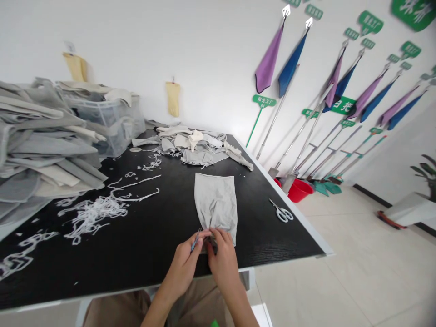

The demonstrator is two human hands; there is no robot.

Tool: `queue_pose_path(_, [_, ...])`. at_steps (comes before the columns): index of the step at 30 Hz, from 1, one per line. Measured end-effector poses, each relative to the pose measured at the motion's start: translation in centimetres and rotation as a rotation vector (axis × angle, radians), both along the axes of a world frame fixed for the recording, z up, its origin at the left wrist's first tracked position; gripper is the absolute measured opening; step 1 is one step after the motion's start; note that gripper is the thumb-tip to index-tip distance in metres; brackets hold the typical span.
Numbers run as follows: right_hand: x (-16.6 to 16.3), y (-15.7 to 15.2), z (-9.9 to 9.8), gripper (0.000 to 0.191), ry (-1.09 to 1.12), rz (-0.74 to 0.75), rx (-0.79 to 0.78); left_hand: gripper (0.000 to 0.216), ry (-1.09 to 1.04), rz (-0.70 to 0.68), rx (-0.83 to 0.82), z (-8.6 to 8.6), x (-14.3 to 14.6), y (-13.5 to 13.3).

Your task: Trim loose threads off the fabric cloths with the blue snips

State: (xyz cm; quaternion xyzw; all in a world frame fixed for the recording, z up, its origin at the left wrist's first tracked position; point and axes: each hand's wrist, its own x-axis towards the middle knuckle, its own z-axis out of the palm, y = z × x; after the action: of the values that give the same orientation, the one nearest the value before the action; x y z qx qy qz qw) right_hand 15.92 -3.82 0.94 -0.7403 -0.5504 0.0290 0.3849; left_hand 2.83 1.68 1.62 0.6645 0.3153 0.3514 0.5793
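Note:
A light grey cloth piece [215,197], shaped like a flat tube or sleeve, lies on the black table near its front edge. Its lower end is bunched up between my two hands. My left hand [185,260] is closed, with a slim blue tool [195,240] sticking up between thumb and fingers; its tip is too small to make out. My right hand [223,256] pinches the gathered cloth from the other side. Something dark shows between the fingertips, and I cannot tell what it is. White-handled scissors [282,212] lie on the table to the right.
White thread scraps [97,213] litter the left of the black table [163,218]. Grey cloth pieces [44,145] are stacked at far left beside a clear plastic bin [112,118]. More cloth [200,143] lies heaped at the back. A red bucket [299,190] stands beyond the right edge.

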Motion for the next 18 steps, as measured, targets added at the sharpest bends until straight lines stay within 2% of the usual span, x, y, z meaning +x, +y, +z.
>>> queue_pose_path(2, [0.6, 0.4, -0.3, 0.034, 0.035, -0.02, 0.047, 0.046, -0.042, 0.112, -0.029, -0.8, -0.3, 0.0])
queue_pose_path(4, [1.5, 0.5, -0.4, 0.031, 0.104, 0.019, 0.075, 0.045, -0.086, 0.167, -0.068, -1.2, -0.7, -0.2])
queue_pose_path(7, [3.5, -0.1, 0.0, 0.023, 0.339, 0.091, 0.051, 0.045, -0.133, 0.158, -0.117, -1.3, -1.2, -0.5])
queue_pose_path(9, [5.0, -0.7, 0.3, 0.03, 0.547, 0.066, 0.051, 0.045, -0.142, 0.154, -0.113, -1.1, -1.4, -0.7])
queue_pose_path(11, [6.6, -1.2, 0.9, 0.038, 0.665, 0.0, 0.099, 0.045, -0.152, 0.155, -0.099, -0.9, -1.4, -0.8])
queue_pose_path(13, [7.6, -1.2, 1.7, 0.036, 0.61, -0.055, 0.142, 0.043, -0.168, 0.172, -0.102, -0.9, -1.2, -0.9])
queue_pose_path(15, [7.4, -0.8, 2.7, 0.027, 0.458, -0.037, 0.157, 0.042, -0.186, 0.207, -0.114, -0.9, -0.9, -1.1])
queue_pose_path(18, [5.1, 0.5, 3.7, 0.021, 0.3, 0.166, 0.148, 0.041, -0.22, 0.255, -0.149, -0.9, -0.5, -1.3])
